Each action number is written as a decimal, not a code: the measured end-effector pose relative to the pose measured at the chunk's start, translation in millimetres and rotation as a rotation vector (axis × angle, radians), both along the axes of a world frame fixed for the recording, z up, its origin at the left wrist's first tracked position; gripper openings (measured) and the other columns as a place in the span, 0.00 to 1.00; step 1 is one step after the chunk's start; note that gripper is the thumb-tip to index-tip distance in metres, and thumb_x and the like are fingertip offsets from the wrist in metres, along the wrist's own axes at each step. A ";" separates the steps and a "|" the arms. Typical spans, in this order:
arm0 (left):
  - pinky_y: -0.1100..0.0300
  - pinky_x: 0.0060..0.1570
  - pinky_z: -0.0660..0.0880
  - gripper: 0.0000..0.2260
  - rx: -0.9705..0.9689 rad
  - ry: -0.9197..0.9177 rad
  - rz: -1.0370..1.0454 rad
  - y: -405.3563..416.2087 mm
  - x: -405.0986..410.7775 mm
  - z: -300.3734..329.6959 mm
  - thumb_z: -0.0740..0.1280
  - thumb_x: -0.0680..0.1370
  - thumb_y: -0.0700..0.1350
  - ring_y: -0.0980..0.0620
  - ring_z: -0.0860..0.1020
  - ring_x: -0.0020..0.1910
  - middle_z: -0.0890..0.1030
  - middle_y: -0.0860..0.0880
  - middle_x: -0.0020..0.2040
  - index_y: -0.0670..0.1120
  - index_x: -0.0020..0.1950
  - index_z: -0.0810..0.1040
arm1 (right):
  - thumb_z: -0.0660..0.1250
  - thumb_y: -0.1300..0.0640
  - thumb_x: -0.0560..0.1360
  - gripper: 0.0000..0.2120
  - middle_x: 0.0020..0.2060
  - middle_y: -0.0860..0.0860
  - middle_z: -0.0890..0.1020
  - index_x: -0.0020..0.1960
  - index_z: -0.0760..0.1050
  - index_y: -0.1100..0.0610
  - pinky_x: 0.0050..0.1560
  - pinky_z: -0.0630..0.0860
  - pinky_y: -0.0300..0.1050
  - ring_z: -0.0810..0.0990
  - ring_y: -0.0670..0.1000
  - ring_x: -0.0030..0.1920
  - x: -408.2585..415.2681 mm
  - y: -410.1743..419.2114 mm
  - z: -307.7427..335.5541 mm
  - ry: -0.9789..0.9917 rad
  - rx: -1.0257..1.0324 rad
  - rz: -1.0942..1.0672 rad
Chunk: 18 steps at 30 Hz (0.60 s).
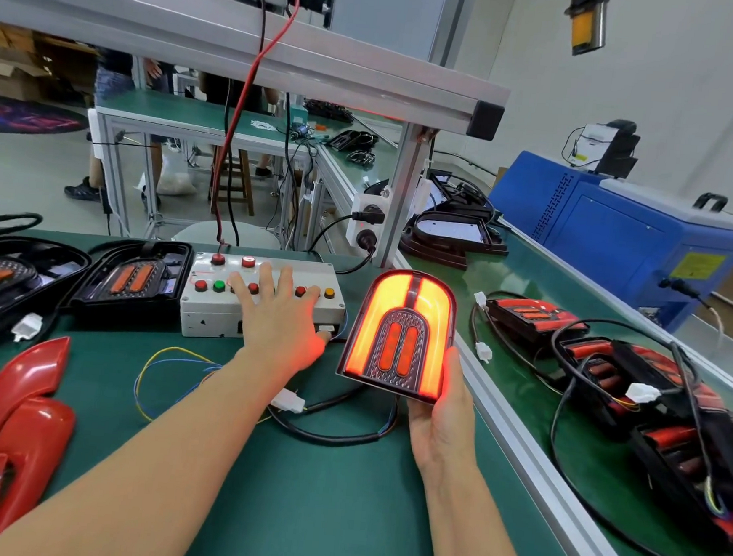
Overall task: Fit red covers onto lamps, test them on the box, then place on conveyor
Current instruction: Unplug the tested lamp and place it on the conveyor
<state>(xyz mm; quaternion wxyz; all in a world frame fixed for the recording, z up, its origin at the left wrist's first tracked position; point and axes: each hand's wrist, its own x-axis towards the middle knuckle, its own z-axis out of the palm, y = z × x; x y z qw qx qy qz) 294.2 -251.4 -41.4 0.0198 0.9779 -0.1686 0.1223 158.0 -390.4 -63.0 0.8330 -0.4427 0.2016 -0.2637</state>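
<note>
Meanwhile, the right hand [441,419] grips a lit lamp [400,333] from below, long axis upright; the conveyor [543,291] lies just right of that grip, while the left hand [280,315] presses flat-fingered on the test box [204,309].

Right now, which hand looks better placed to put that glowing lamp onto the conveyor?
Probably the right hand: it already holds the lit lamp beside the conveyor on that side. The left hand rests spread on the test box.
</note>
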 end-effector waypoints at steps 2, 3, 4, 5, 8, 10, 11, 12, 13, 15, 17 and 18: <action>0.30 0.67 0.37 0.31 0.001 0.000 -0.001 0.3 0.1 -0.1 0.60 0.75 0.66 0.38 0.42 0.76 0.50 0.44 0.78 0.59 0.75 0.56 | 0.60 0.48 0.81 0.14 0.43 0.51 0.86 0.53 0.82 0.53 0.46 0.80 0.45 0.84 0.47 0.41 -0.9 -0.3 0.2 0.006 0.017 -0.011; 0.30 0.67 0.37 0.31 0.004 0.000 -0.003 0.5 0.1 0.2 0.60 0.75 0.66 0.38 0.42 0.76 0.50 0.44 0.78 0.59 0.75 0.56 | 0.60 0.48 0.81 0.14 0.42 0.51 0.86 0.51 0.83 0.52 0.46 0.80 0.46 0.84 0.47 0.40 -1.3 -0.5 0.2 0.010 0.024 -0.018; 0.30 0.67 0.37 0.31 0.007 0.001 -0.004 0.5 0.1 0.7 0.59 0.75 0.66 0.38 0.42 0.76 0.50 0.44 0.78 0.59 0.76 0.56 | 0.61 0.48 0.81 0.14 0.41 0.51 0.86 0.50 0.83 0.52 0.47 0.79 0.47 0.84 0.47 0.40 -1.6 -0.8 0.3 0.013 0.030 -0.024; 0.30 0.67 0.37 0.31 0.012 0.002 -0.005 0.5 0.0 1.2 0.59 0.75 0.66 0.38 0.42 0.76 0.50 0.44 0.78 0.59 0.76 0.56 | 0.61 0.48 0.81 0.14 0.41 0.51 0.86 0.50 0.83 0.53 0.48 0.79 0.48 0.84 0.48 0.39 -1.7 -0.9 0.4 0.017 0.034 -0.031; 0.30 0.67 0.37 0.32 0.021 0.002 -0.005 0.7 -0.6 2.2 0.59 0.75 0.66 0.38 0.43 0.76 0.50 0.44 0.78 0.59 0.76 0.56 | 0.61 0.48 0.81 0.14 0.41 0.51 0.86 0.50 0.83 0.53 0.51 0.77 0.49 0.83 0.48 0.39 -1.9 -1.0 1.6 0.020 0.049 -0.048; 0.30 0.67 0.38 0.31 0.018 0.001 -0.009 1.0 -1.3 2.2 0.59 0.75 0.66 0.38 0.43 0.76 0.51 0.43 0.78 0.59 0.76 0.55 | 0.60 0.48 0.81 0.14 0.40 0.51 0.86 0.49 0.82 0.53 0.48 0.77 0.47 0.83 0.47 0.38 -2.3 -1.8 1.2 0.019 0.038 -0.047; 0.30 0.67 0.38 0.31 0.017 -0.001 -0.011 1.2 -1.5 2.1 0.59 0.75 0.66 0.38 0.43 0.76 0.51 0.43 0.78 0.59 0.76 0.56 | 0.59 0.48 0.82 0.15 0.40 0.51 0.86 0.49 0.82 0.52 0.47 0.78 0.46 0.83 0.47 0.38 -2.6 -2.1 0.9 0.022 0.033 -0.047; 0.30 0.67 0.38 0.31 0.016 -0.003 -0.012 1.3 -1.8 1.9 0.59 0.75 0.66 0.38 0.43 0.76 0.51 0.43 0.78 0.59 0.76 0.56 | 0.59 0.48 0.82 0.15 0.40 0.51 0.86 0.49 0.82 0.52 0.46 0.78 0.46 0.84 0.46 0.38 -2.9 -2.2 0.9 0.026 0.029 -0.047; 0.30 0.67 0.39 0.31 0.015 -0.005 -0.012 1.3 -1.8 1.9 0.59 0.75 0.66 0.38 0.43 0.76 0.52 0.43 0.78 0.59 0.76 0.56 | 0.59 0.48 0.82 0.15 0.40 0.51 0.86 0.49 0.82 0.52 0.46 0.78 0.46 0.84 0.47 0.38 -3.2 -2.1 1.4 0.031 0.027 -0.049; 0.31 0.67 0.39 0.31 0.012 -0.003 -0.013 1.4 -1.9 2.2 0.59 0.75 0.66 0.38 0.43 0.76 0.52 0.43 0.78 0.59 0.76 0.56 | 0.59 0.48 0.82 0.15 0.40 0.51 0.86 0.48 0.83 0.52 0.48 0.78 0.47 0.83 0.47 0.38 -3.7 -1.4 2.9 0.041 0.022 -0.058; 0.31 0.67 0.39 0.31 0.013 0.000 -0.015 1.3 -1.8 2.4 0.59 0.76 0.66 0.38 0.43 0.76 0.52 0.43 0.78 0.59 0.76 0.56 | 0.60 0.48 0.81 0.16 0.39 0.51 0.86 0.45 0.84 0.51 0.50 0.77 0.49 0.84 0.47 0.38 -4.0 -0.8 4.2 0.043 0.021 -0.071; 0.31 0.67 0.39 0.31 0.014 -0.001 -0.015 1.3 -1.8 2.4 0.59 0.76 0.66 0.38 0.43 0.76 0.52 0.43 0.78 0.58 0.76 0.56 | 0.60 0.48 0.81 0.17 0.39 0.50 0.86 0.43 0.84 0.51 0.50 0.77 0.49 0.84 0.47 0.38 -4.2 -0.7 4.3 0.041 0.018 -0.077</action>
